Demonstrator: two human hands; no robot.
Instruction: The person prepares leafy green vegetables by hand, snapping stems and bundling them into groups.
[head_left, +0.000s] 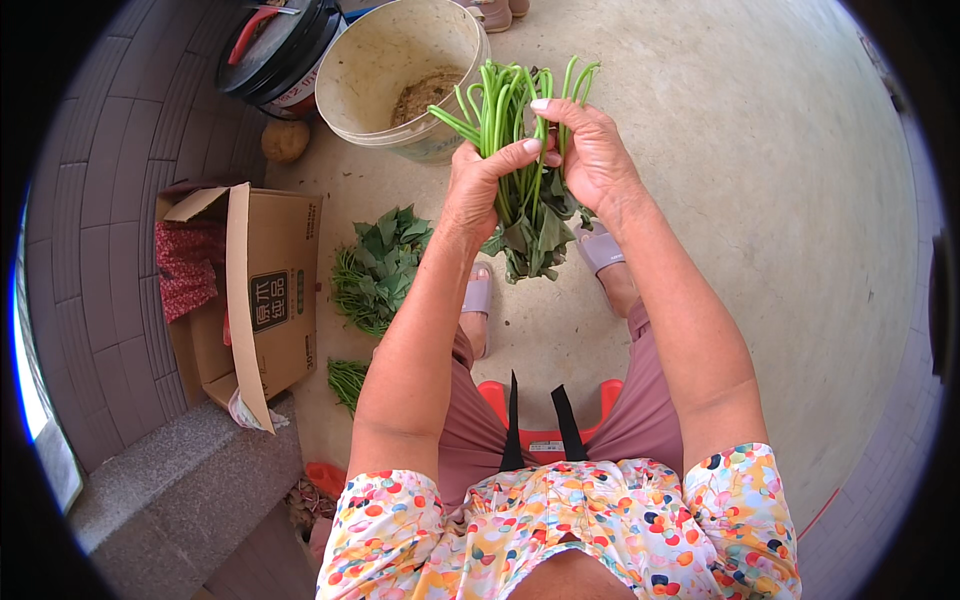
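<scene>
My left hand (480, 176) is closed around a bunch of leafy greens (502, 116), its long green stems pointing up and its dark leaves hanging below. At the bunch's right side, my right hand (589, 146) grips a few of the stems between thumb and fingers. The bunch is held above the floor, over the space between my feet. Left of my left forearm, a pile of similar leafy greens (390, 262) lies on the floor, with a smaller bundle of green stems (346, 381) nearer to me, partly hidden by my arm.
A pale plastic bucket (360, 82) with brown residue stands beyond my left hand. Behind it are a black lidded bucket (277, 60) and a round brown object (285, 141). An open cardboard box (289, 225) stands by the tiled wall, near a stone step (187, 465). I sit on a red stool (611, 394).
</scene>
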